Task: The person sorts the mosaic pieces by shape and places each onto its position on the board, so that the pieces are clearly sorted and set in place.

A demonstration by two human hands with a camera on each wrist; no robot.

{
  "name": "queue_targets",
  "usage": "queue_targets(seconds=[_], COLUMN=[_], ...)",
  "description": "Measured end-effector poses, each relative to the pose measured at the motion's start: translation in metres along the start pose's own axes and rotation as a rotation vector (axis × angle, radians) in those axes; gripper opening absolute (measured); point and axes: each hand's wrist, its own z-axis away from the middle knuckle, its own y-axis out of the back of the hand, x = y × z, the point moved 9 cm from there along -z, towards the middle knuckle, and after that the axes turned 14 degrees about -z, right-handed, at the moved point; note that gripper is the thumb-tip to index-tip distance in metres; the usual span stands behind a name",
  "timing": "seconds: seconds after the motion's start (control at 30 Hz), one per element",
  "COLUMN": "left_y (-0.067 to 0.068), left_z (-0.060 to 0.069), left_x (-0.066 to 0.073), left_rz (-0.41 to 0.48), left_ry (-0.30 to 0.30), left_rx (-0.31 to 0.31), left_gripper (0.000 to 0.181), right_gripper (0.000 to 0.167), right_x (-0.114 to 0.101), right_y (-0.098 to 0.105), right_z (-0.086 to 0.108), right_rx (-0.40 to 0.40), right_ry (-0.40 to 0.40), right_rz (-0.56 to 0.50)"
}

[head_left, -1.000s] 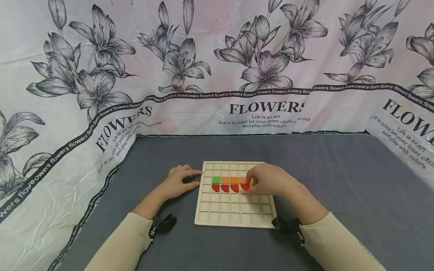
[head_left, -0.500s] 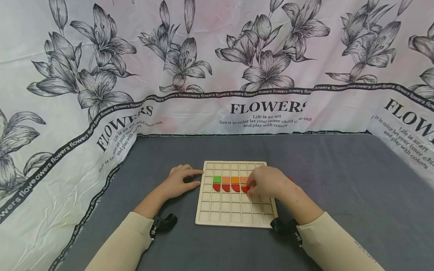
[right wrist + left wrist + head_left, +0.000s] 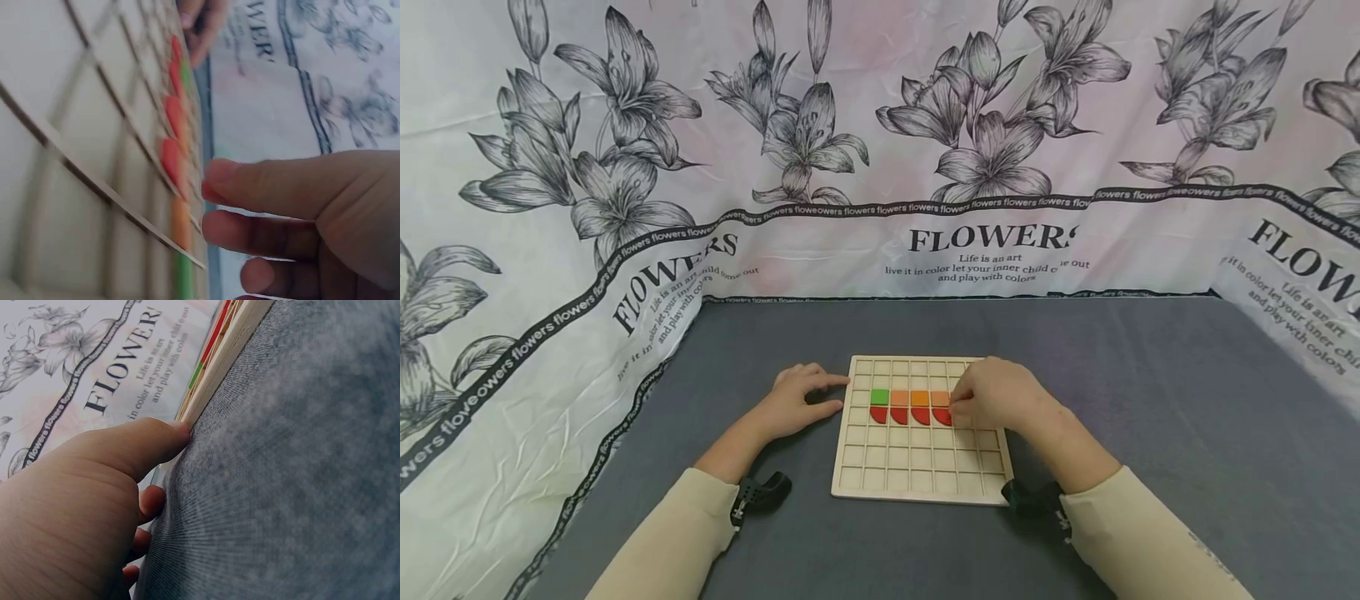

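A square wooden grid board lies on the grey cloth. Across it run coloured square tiles, with a green tile at the left end and orange ones beside it. Below them sit several red quarter-round tiles. My left hand rests at the board's left edge, thumb and index finger stretched out against it. Over the right end of the rows is my right hand, covering tiles there. In the right wrist view it pinches a small red tile between thumb and finger; most of that tile is hidden.
Grey cloth covers the table around the board. A white flower-printed curtain stands along the back and sides. Black wrist straps sit at both cuffs.
My right hand dips slightly toward the board, then rises a little, staying over the right end of the rows. A red spot seen beyond the wrist is now hidden. The left hand stays put.
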Motion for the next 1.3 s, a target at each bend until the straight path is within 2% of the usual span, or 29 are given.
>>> queue_targets(seconds=[0.07, 0.17, 0.27, 0.37, 0.5, 0.6, 0.8, 0.93, 1.1, 1.2, 1.3], left_y=[0.0, 0.0, -0.001, -0.001, -0.001, -0.001, -0.001, -0.001, -0.002, -0.001, -0.001], left_z=[0.0, 0.0, 0.001, 0.002, 0.003, 0.003, 0.002, 0.002, 0.002, 0.001, 0.001], left_x=[0.0, -0.001, -0.001, -0.002, -0.002, -0.003, -0.002, -0.002, -0.001, -0.001, -0.001], left_rz=[0.003, 0.001, 0.006, 0.004, 0.005, 0.006, -0.005, 0.001, 0.002, 0.002, -0.003], left_ry=[0.0, -0.003, 0.002, 0.008, 0.01, 0.012, 0.002, 0.011, 0.013, 0.01, 0.009], left_rx=[0.003, 0.009, 0.003, -0.003, 0.0, -0.001, 0.013, 0.003, -0.004, 0.002, 0.004], left_gripper=[0.042, 0.042, 0.042, 0.042, 0.042, 0.042, 0.042, 0.042, 0.043, 0.043, 0.042], right_gripper=[0.01, 0.022, 0.027, 0.026, 0.022, 0.023, 0.015, 0.014, 0.022, 0.025, 0.028], right_x=[0.009, 0.024, 0.04, 0.055, 0.075, 0.083, 0.08, 0.075, 0.067, 0.061, 0.052], right_y=[0.014, 0.036, 0.049, 0.049, 0.037, 0.029, 0.029, 0.036, 0.047, 0.044, 0.033], right_z=[0.004, 0.011, 0.018, 0.021, 0.024, 0.025, 0.023, 0.022, 0.022, 0.021, 0.019], right_rx=[0.035, 0.092, 0.105, 0.053, -0.054, -0.082, -0.043, -0.001, 0.056, 0.013, -0.074], right_ry=[-0.039, -0.108, -0.176, -0.246, -0.354, -0.395, -0.348, -0.323, -0.247, -0.208, -0.17], right_rz=[-0.028, -0.077, -0.11, -0.113, -0.096, -0.078, -0.054, -0.143, -0.27, -0.377, -0.48])
